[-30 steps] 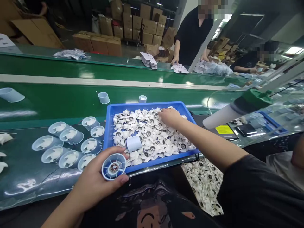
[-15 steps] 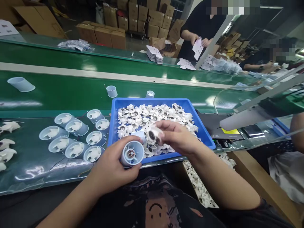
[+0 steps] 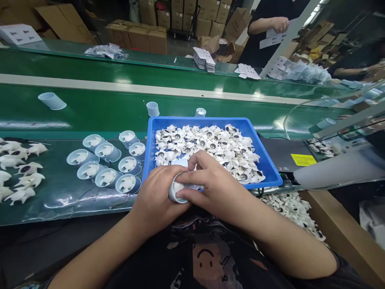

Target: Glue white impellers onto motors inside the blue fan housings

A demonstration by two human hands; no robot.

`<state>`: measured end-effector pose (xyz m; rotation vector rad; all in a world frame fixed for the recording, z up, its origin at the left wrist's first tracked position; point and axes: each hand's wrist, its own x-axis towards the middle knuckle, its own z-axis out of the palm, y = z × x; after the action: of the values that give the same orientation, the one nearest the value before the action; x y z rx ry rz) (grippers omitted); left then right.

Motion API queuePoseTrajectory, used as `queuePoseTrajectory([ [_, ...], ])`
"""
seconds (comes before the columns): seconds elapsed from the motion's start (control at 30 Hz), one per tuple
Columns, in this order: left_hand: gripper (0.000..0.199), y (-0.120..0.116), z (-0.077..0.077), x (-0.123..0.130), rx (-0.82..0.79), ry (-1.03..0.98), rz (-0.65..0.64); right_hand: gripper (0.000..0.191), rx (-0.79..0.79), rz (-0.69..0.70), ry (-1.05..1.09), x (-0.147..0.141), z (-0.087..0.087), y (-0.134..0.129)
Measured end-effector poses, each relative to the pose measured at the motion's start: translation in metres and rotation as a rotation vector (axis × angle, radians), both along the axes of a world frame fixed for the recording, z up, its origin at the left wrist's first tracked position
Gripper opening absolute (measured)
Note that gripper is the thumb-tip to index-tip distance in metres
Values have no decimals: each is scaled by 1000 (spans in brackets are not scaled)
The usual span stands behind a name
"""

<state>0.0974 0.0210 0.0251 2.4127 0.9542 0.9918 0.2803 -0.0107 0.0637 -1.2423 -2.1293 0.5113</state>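
My left hand (image 3: 159, 192) is wrapped round a light blue cylindrical housing (image 3: 174, 194) in front of the tray. My right hand (image 3: 207, 182) reaches over the housing's open end, its fingers on a white fan rotor (image 3: 179, 188) that sits inside the opening and is partly hidden. Both hands are just over the near edge of a blue tray (image 3: 272, 170) filled with loose white rotors (image 3: 210, 140). On the left, several blue housings (image 3: 106, 151) lie grouped with white rotors inside them.
More loose rotors (image 3: 28, 180) lie at the far left. Separate housings rest on the green conveyor (image 3: 99, 108). A black box (image 3: 276, 154) and a white tube (image 3: 337, 168) are at the right. A box of rotors (image 3: 294, 208) stands below. Across the conveyor, a person's hand (image 3: 280, 25) holds white card.
My right hand has brought the rotor left from above the tray to the housing's opening. The view has shifted, and the person opposite has moved the white card.
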Motion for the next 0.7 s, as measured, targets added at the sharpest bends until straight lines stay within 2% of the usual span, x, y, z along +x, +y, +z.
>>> queuePoseTrajectory([
  [0.03, 25, 1, 0, -2, -10, 0, 15, 7, -8, 20, 57, 4, 1, -4],
  [0.1, 32, 2, -2, -4, -18, 4, 50, 18, -22, 51, 153, 10, 2, -11],
  [0.17, 37, 4, -3, -6, -5, 17, 50, 24, -13, 44, 126, 15, -1, -16],
  [0.23, 40, 8, -3, -6, 14, 32, -20, 42, 28, 16, 28, 20, -5, -19],
  [0.27, 44, 12, -1, -5, 11, 45, -61, 41, 62, -10, 5, 24, -7, -22],
  [0.33, 52, 30, 7, -2, -27, 108, -86, 15, 178, -146, 73, 36, -8, -28],
  [0.37, 55, 44, 14, 2, -64, 170, -63, 7, 253, -245, 139, 43, -8, -31],
  [0.4, 57, 61, 21, 7, -104, 244, -18, 9, 318, -337, 199, 49, -8, -35],
  [0.47, 57, 102, 35, 26, -151, 377, 98, 15, 375, -400, 276, 56, -10, -42],
  [0.53, 56, 147, 44, 52, -129, 428, 181, 15, 372, -303, 294, 56, -15, -45],
  [0.6, 57, 189, 47, 80, -119, 480, 237, 14, 387, -197, 273, 53, -22, -45],
  [0.7, 42, 239, 40, 111, -180, 653, 252, 16, 461, -198, 186, 59, -27, -52],
])
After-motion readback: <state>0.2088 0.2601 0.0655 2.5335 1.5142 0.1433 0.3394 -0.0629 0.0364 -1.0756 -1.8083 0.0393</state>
